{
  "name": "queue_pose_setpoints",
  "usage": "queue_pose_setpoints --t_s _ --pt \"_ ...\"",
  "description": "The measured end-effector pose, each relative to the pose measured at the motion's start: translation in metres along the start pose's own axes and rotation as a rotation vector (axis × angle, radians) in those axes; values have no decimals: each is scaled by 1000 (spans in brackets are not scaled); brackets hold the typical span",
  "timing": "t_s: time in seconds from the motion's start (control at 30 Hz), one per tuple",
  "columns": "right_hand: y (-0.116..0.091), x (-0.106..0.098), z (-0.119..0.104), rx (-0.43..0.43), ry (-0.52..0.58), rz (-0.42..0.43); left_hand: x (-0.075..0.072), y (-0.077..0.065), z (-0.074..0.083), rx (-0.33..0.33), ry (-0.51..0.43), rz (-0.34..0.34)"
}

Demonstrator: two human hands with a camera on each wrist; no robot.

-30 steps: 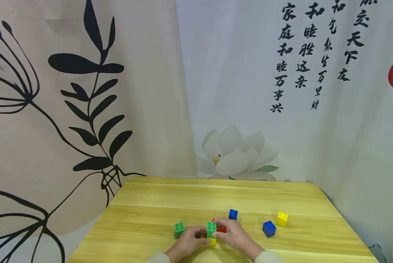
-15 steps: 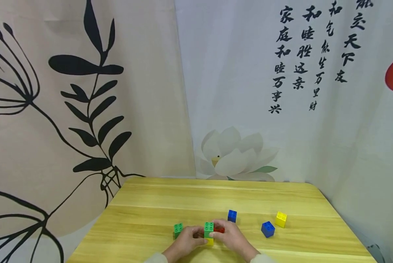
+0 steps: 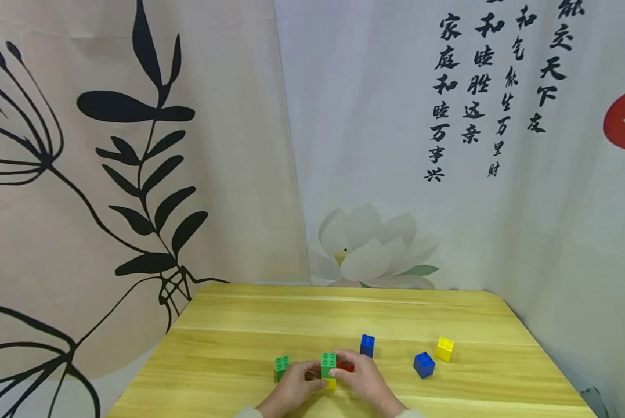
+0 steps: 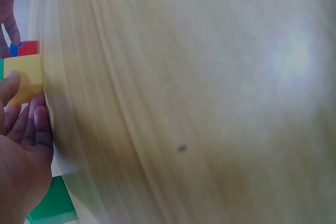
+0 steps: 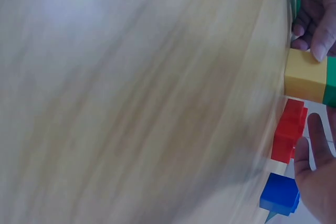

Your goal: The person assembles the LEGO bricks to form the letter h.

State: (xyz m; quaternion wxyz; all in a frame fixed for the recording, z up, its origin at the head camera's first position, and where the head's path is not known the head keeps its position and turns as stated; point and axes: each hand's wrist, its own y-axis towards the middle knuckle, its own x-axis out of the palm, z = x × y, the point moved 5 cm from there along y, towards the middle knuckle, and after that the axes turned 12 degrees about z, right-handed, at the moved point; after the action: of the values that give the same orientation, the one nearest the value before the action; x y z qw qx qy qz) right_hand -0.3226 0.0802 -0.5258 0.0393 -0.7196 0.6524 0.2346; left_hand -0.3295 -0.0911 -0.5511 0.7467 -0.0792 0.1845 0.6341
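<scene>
Now, your left hand (image 3: 295, 388) pinches the lower yellow block (image 3: 331, 384) and your right hand (image 3: 363, 378) grips the green block (image 3: 328, 367) atop it. Right of that yellow block sits a red block (image 5: 286, 130) (partly hidden from above); left of it, another green block (image 3: 282, 366).
</scene>
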Motion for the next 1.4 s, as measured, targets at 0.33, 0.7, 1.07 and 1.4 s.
queue_pose_setpoints --t_s 0.33,0.7,1.07,1.4 --pt "-3 5 0 35 -4 23 -2 -4 3 -17 -14 41" --pt "-8 -6 -1 76 -42 51 -18 -11 17 -64 -61 74" --pt "-3 -31 -14 83 -124 125 -42 0 46 36 -5 153" --pt "0 -57 -18 47 -121 210 -38 17 78 87 21 156"
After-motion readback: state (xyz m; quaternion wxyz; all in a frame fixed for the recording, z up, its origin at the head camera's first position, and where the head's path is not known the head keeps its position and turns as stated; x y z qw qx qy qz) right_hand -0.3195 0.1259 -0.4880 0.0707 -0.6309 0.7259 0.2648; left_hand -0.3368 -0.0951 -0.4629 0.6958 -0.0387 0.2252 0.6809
